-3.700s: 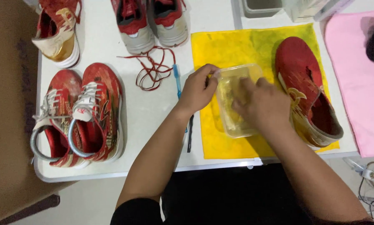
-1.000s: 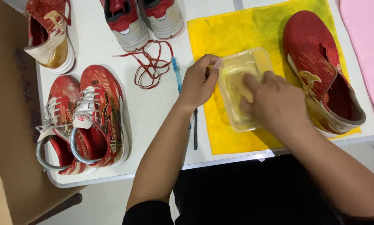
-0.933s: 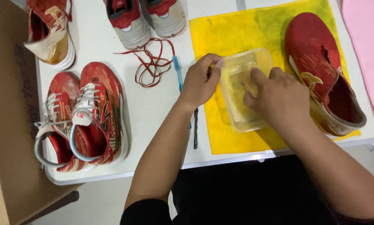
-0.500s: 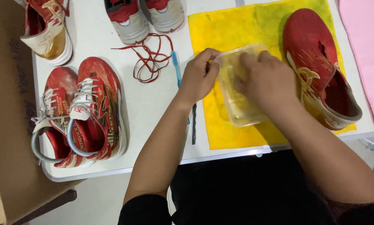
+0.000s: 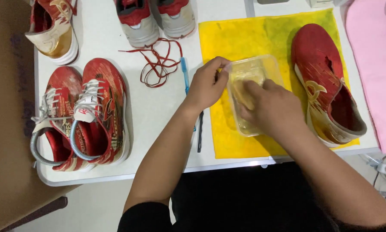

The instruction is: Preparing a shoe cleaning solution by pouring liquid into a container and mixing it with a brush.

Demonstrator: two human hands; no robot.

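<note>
A clear plastic container [image 5: 254, 92] sits on a yellow cloth [image 5: 244, 38] spread over the white surface [image 5: 158, 120], directly in front of the person and between the 2 hands. The left hand [image 5: 208, 83] grips the container's left rim near its far corner, fingers curled and pinching the edge. The right hand [image 5: 272, 109] lies over the container's near half, fingers bent down into it and pressing on something pale yellow inside; whether it is a sponge or a cloth cannot be told. The container touches both hands and covers the middle of the yellow cloth.

Just to the right of the container, also on the yellow cloth, lies 1 red shoe [image 5: 326, 81] with gold trim and no lace, its toe pointing away. To the left of the left hand lie a blue-handled brush [image 5: 185, 75] and a loose tangle of red laces [image 5: 156, 64]. Further left stands a pair of red shoes [image 5: 79, 114] with white laces. At the far edge are 2 grey-and-red shoes [image 5: 156, 19] and another red and gold shoe [image 5: 53, 25]. A pink cloth [image 5: 373, 73] lies at the right.
</note>
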